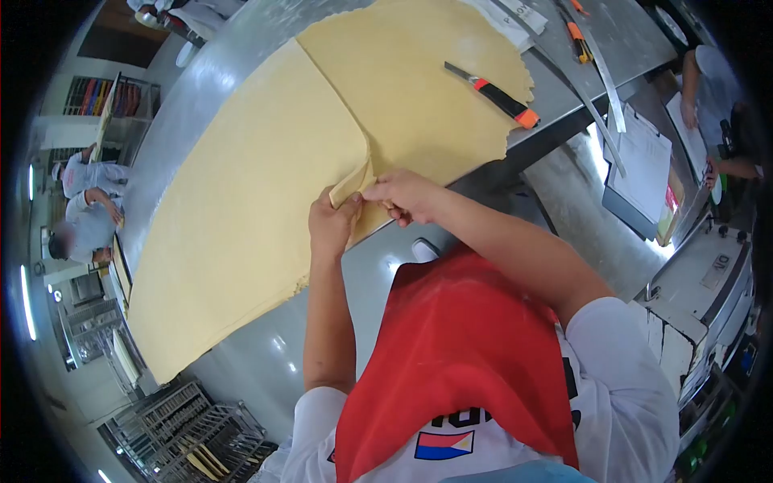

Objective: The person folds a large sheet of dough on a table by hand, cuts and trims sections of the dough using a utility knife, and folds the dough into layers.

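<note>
A broad sheet of yellow dough (241,193) covers much of the metal table, its near edge at the table's front. A second sheet portion (403,80) lies to the right, past a long seam. At the seam's near end, my left hand (330,221) pinches a raised, folded flap of dough (352,183). Close beside it, my right hand (403,196) has its fingers closed on the same dough edge. A cutter with a black and orange handle (503,101) rests on the right portion, blade toward the upper left.
Metal strips (600,68), another orange cutter (576,40) and paper (515,20) lie at the upper right. A clipboard (640,165) is beyond the table edge. Co-workers stand at left (93,217) and right (717,97). Racks (185,435) stand at lower left.
</note>
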### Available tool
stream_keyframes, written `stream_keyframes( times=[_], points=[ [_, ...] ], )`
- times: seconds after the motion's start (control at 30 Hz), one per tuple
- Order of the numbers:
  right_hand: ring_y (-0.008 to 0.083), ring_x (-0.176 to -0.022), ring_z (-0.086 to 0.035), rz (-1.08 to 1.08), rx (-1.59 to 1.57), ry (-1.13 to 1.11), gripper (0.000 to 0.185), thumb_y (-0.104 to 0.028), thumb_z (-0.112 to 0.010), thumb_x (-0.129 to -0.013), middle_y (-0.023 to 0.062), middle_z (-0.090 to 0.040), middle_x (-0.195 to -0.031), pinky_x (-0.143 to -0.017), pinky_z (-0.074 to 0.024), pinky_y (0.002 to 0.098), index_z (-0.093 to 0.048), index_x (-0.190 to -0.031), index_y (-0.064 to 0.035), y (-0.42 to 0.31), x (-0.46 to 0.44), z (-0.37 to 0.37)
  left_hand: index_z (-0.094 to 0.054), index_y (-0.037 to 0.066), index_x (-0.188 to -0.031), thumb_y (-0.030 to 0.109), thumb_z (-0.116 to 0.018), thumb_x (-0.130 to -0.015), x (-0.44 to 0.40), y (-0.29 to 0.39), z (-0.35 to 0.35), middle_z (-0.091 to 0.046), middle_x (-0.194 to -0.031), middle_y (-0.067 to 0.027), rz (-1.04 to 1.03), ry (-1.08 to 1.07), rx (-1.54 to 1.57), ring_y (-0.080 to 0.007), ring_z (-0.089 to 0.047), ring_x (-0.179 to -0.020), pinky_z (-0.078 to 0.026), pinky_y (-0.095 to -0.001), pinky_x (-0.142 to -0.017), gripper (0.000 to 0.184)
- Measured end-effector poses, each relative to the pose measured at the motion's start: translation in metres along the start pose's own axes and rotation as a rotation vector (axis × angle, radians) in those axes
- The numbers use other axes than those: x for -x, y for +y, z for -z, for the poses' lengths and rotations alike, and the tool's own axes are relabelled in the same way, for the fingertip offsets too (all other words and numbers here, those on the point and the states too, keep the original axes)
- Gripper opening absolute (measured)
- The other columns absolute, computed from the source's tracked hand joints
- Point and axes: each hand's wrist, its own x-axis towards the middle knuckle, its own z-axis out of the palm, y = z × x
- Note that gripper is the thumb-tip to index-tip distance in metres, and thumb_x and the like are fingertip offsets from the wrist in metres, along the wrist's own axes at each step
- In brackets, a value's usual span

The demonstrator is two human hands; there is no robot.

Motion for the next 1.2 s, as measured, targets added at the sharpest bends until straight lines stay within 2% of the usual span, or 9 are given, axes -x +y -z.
stream_keyframes(
  times=[0.17, 0.23, 0.37, 0.53, 0.7, 0.83, 0.9, 1.07, 1.2],
  points=[
    [0.0117, -0.047, -0.043, 0.0, 0.29, 0.076, 0.026, -0.031, -0.062, -0.096, -0.0011, -0.044, -0.06, -0.04, -0.0394, 0.0313, -0.064, -0.089, -0.0059, -0.004, 0.02, -0.002, -0.069, 0.001, -0.113, 0.014, -0.079, -0.082, 0.011, -0.007, -0.002, -0.07, -0.108, -0.0117, -0.061, -0.04, -0.047, -0.0233, -0.067, -0.096, -0.053, -0.0344, -0.084, 0.035],
    [0.0116, -0.046, -0.043, -0.005, 0.341, 0.112, 0.026, -0.031, -0.062, -0.096, -0.0012, -0.044, -0.06, -0.04, -0.0385, 0.0316, -0.065, -0.089, -0.0056, -0.005, 0.024, 0.005, -0.069, 0.004, -0.114, 0.012, -0.08, -0.073, 0.018, -0.01, -0.014, -0.064, -0.116, -0.0119, -0.532, 0.109, -0.512, -0.031, -0.061, -0.109, -0.049, -0.0414, -0.093, 0.044],
    [0.0162, -0.042, -0.047, 0.009, 0.524, 0.228, 0.029, -0.032, -0.061, -0.094, 0.0033, -0.051, -0.059, -0.038, -0.0396, 0.0353, -0.069, -0.09, -0.005, 0.0, 0.023, 0.02, -0.069, 0.007, -0.113, 0.007, -0.071, -0.066, 0.031, -0.014, -0.04, -0.061, -0.12, -0.0107, -0.644, 0.206, -0.725, -0.0353, -0.054, -0.116, -0.039, -0.049, -0.102, 0.048],
    [0.021, -0.044, -0.056, -0.017, 0.748, 0.291, 0.03, -0.032, -0.06, -0.093, 0.0107, -0.06, -0.06, -0.042, -0.0454, 0.0391, -0.071, -0.085, -0.0052, -0.008, 0.043, 0.015, -0.07, 0.007, -0.115, 0.008, -0.075, -0.066, 0.027, -0.024, -0.049, -0.062, -0.121, -0.0105, -0.677, 0.22, -0.787, -0.0336, -0.055, -0.115, -0.043, -0.0473, -0.098, 0.049],
    [0.035, -0.067, -0.068, 0.248, 0.957, 0.162, 0.03, -0.028, -0.06, -0.087, 0.0207, -0.068, -0.073, -0.068, -0.0538, 0.0468, -0.072, -0.082, -0.0012, 0.017, 0.046, 0.024, -0.07, 0.008, -0.113, 0.006, -0.074, -0.065, 0.023, -0.025, -0.05, -0.064, -0.115, -0.0069, -0.733, 0.244, -0.825, -0.0323, -0.058, -0.109, -0.045, -0.0472, -0.093, 0.048],
    [0.0385, -0.078, -0.069, 0.198, 1.232, 0.044, 0.029, -0.027, -0.06, -0.085, 0.0227, -0.069, -0.082, -0.075, -0.0531, 0.0488, -0.072, -0.085, -0.0012, 0.009, 0.081, 0.028, -0.071, 0.011, -0.114, 0.009, -0.074, -0.068, 0.022, -0.029, -0.052, -0.064, -0.108, -0.0055, -0.769, 0.265, -0.861, -0.0313, -0.06, -0.1, -0.048, -0.0467, -0.085, 0.046],
    [0.0207, -0.061, -0.065, 0.273, 1.083, 0.205, 0.026, -0.027, -0.063, -0.088, 0.0128, -0.067, -0.068, -0.059, -0.0505, 0.0383, -0.073, -0.083, -0.0032, 0.011, 0.091, 0.038, -0.071, 0.012, -0.115, 0.011, -0.076, -0.071, 0.022, -0.03, -0.054, -0.063, -0.104, -0.0056, -0.758, 0.259, -0.859, -0.031, -0.059, -0.096, -0.048, -0.0464, -0.082, 0.044],
    [0.0161, -0.058, -0.063, 0.093, 0.857, 0.328, 0.032, -0.031, -0.062, -0.093, 0.0085, -0.066, -0.067, -0.05, -0.0492, 0.0353, -0.071, -0.083, -0.0024, 0.002, 0.089, 0.049, -0.069, 0.006, -0.116, 0.026, -0.078, -0.084, 0.03, -0.021, -0.064, -0.057, -0.092, -0.0103, -0.721, 0.133, -0.785, -0.0323, -0.057, -0.088, -0.047, -0.0472, -0.078, 0.039],
    [0.013, -0.058, -0.062, 0.056, 0.591, 0.246, 0.027, -0.023, -0.058, -0.098, 0.0055, -0.066, -0.075, -0.045, -0.0481, 0.0288, -0.068, -0.088, -0.0004, -0.004, 0.092, 0.051, -0.069, 0.004, -0.116, 0.022, -0.078, -0.083, 0.049, -0.012, -0.035, -0.064, -0.108, -0.0156, -0.86, 0.044, -0.558, -0.0367, -0.06, -0.101, -0.049, -0.046, -0.086, 0.039]
  ],
)
